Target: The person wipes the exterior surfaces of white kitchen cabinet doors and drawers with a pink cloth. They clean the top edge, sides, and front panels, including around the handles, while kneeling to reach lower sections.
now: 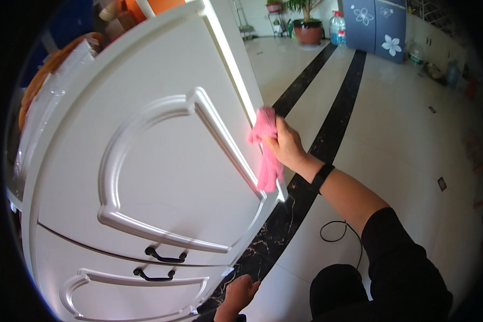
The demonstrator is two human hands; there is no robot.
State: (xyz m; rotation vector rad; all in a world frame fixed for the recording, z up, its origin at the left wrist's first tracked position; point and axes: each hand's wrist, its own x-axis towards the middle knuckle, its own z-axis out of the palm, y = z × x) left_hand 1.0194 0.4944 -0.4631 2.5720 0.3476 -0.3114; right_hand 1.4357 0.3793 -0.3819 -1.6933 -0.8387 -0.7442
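Observation:
A crumpled pink cloth (pixel 269 173) is in the grip of my right hand (pixel 286 143), which wears a black band at the wrist. The cloth lies against the right edge of a white cabinet door (pixel 177 169) with a raised moulded frame. Low in the view, my left hand (pixel 240 293) is curled, with nothing visible in it. It is beside the lower white panel (pixel 133 300), near the floor. Two black handles, an upper one (pixel 165 256) and a lower one (pixel 155 276), are left of that hand.
Black marble strips (pixel 322 137) cross the pale tiled floor (pixel 394 141). A thin black cable (pixel 333 240) loops near my knee (pixel 338 287). Farther off stand a potted plant (pixel 308 32), bottles (pixel 338 29) and a blue flowered refrigerator (pixel 376 28). Plastic-wrapped items (pixel 52 96) lie beyond the cabinet's left edge.

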